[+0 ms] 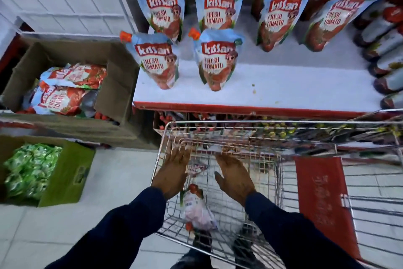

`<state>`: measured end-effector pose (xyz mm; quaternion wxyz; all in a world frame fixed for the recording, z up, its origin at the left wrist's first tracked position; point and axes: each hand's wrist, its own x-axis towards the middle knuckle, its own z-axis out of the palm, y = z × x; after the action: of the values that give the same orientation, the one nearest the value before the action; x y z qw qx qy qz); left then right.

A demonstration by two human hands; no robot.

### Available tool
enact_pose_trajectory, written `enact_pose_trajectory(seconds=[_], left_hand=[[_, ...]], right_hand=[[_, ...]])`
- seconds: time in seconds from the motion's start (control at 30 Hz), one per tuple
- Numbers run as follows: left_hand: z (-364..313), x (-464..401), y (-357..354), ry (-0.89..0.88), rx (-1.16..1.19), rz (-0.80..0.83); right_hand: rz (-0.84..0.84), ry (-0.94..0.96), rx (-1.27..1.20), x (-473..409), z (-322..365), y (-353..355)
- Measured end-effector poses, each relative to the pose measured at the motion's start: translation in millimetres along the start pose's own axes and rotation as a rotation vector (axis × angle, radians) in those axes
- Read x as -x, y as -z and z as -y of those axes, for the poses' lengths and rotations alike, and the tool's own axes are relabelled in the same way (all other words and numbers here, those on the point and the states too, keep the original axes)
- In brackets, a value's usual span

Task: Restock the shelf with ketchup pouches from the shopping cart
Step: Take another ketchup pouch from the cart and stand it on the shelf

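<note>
- While both hands reach down into the cart (220, 125), the left hand (172, 170) and right hand (234, 178) flank a pouch (196, 168) near its front edge — fingers spread, grasping nothing yet.
- Second pouch (197, 209) lies flat on the cart floor, nearer the rear edge.
- Shelf (283, 92): pouches upright in rows, labels outward; front right bare — likely the next slot.
</note>
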<state>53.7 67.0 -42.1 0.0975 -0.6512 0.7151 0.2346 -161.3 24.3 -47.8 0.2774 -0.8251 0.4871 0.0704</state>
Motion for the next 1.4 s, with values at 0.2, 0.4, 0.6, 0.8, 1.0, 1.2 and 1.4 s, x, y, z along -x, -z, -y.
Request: enact_pose_trajectory(seconds=[0.2, 0.4, 0.6, 0.8, 1.0, 1.2, 1.4], left_hand=[[13.6, -26.2, -12.2, 0.102, 0.128, 0.005], [19.9, -32.3, -10.6, 0.140, 0.111, 0.000], [11.9, -22.1, 5.8, 0.065, 0.104, -0.062], [-15.8, 4.6, 59.1, 0.018, 0.178, -0.218], [-56.9, 23.2, 120.9, -0.079, 0.236, -0.388], [-100.5, 24.6, 182.3, -0.158, 0.272, -0.552], [-143.9, 9.8, 239.5, -0.208, 0.222, -0.641]], right_hand=[[0.032, -0.113, -0.172, -21.6, 9.9, -17.4], [-0.022, -0.135, -0.278, -38.0, 5.5, -20.2], [-0.074, -0.061, -0.300, -25.9, 2.0, 11.0], [-0.172, 0.078, -0.252, 5.8, -5.1, 75.2], [-0.319, 0.088, -0.217, 37.7, -10.8, 145.6], [-0.491, 0.157, -0.144, 62.7, -25.9, 216.3], [-0.619, 0.164, -0.186, 72.7, -51.3, 279.9]])
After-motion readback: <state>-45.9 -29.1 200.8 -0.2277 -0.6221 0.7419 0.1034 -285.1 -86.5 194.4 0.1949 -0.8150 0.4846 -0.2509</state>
